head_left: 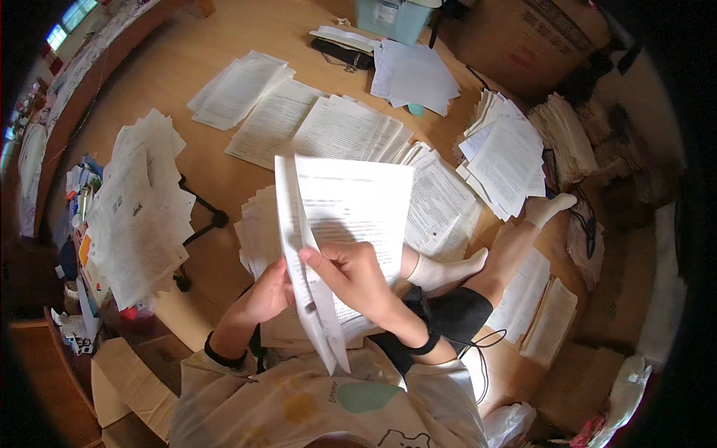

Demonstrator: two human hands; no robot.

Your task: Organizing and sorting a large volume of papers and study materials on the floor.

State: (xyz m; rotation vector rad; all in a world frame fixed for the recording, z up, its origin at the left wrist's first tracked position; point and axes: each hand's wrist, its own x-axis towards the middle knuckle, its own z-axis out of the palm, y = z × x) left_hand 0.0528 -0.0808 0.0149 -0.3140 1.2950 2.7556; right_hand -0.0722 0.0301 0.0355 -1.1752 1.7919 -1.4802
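A sheaf of printed white sheets [366,196] is held upright over my lap, its left-hand sheets lifted apart from the rest. My left hand [267,294] grips the sheaf's left edge from the outside, with part of its fingers hidden behind the paper. Across the front lies my right hand [357,278], its fingers curled and its thumb pressed to the lifted sheets. More loose sheets [258,231] show behind the sheaf on the left.
Paper piles lie ahead on the wooden floor [216,157], including a fanned pile [504,160] at the right and a tall pile [142,216] at the left. Beyond stand a cardboard box [523,45] and a pale blue bin [396,21]. My socked foot [448,270] rests beside papers.
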